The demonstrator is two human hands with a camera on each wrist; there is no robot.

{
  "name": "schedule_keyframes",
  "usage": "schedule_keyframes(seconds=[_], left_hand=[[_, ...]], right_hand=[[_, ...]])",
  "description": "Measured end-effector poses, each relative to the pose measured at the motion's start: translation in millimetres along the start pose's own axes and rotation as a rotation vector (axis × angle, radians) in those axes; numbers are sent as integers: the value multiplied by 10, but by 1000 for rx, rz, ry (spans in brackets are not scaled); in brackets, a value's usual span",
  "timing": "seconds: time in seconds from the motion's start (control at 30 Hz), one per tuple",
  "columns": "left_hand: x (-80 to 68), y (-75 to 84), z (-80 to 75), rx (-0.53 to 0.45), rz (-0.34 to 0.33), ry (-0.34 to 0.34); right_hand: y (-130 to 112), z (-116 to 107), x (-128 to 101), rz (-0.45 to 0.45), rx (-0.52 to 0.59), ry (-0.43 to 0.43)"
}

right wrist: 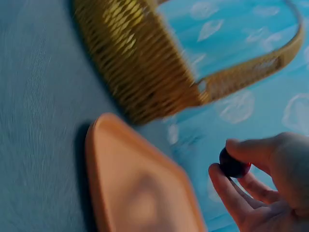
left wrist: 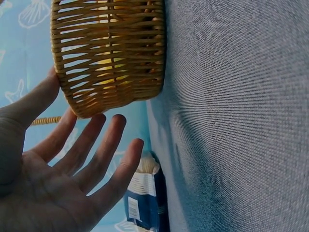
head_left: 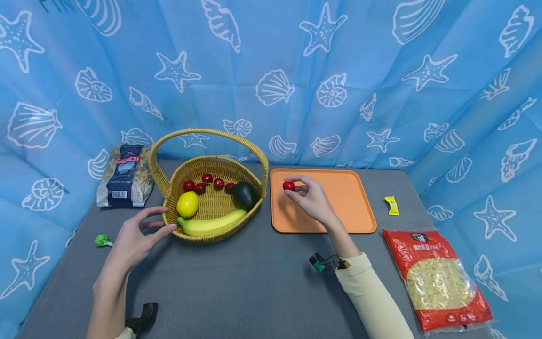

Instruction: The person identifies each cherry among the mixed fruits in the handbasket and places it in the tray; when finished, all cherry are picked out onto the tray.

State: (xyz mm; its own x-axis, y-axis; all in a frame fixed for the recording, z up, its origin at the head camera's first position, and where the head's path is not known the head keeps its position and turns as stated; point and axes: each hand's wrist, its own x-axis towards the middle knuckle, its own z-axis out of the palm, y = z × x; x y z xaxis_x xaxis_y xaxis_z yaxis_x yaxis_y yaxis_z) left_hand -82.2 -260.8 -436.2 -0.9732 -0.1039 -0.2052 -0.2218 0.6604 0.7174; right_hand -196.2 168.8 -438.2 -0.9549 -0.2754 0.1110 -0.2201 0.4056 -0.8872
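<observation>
In the head view, my right hand [head_left: 312,200] pinches a red cherry [head_left: 289,186] between thumb and fingertips, above the orange tray [head_left: 368,225]. The cherry [right wrist: 233,163] looks dark in the right wrist view. My left hand [head_left: 134,239] touches the left rim of the wicker basket [head_left: 211,239] with its thumb and fingertips; the left wrist view shows its fingers spread and fairly straight. Inside the basket are several cherries [head_left: 207,178], a lemon [head_left: 187,204], a banana [head_left: 213,224] and a dark avocado [head_left: 244,196].
A pasta bag [head_left: 127,175] lies behind the basket's left side. A green wrapped candy [head_left: 103,241] is left of my left hand. Right of the tray lie a yellow candy [head_left: 392,205] and a red bag [head_left: 438,278]. A blue curtain [head_left: 237,108] hangs behind the grey table [head_left: 237,292].
</observation>
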Motion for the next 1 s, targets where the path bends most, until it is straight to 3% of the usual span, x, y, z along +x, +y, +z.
schedule_keyframes(seconds=[0.2,0.47,0.67,1.0], left_hand=[[0,-1,3,-2,5,-1],[-9,-9,3,-14,31,7],[-16,-16,-9,-18,20,1],[-6,-14,2,-22,19,4]], right_hand=[[265,112,323,33,-93,14],[440,251,604,89,-169,17],[492,297,659,82,-177,25],[446,247,596,96,-78,34]])
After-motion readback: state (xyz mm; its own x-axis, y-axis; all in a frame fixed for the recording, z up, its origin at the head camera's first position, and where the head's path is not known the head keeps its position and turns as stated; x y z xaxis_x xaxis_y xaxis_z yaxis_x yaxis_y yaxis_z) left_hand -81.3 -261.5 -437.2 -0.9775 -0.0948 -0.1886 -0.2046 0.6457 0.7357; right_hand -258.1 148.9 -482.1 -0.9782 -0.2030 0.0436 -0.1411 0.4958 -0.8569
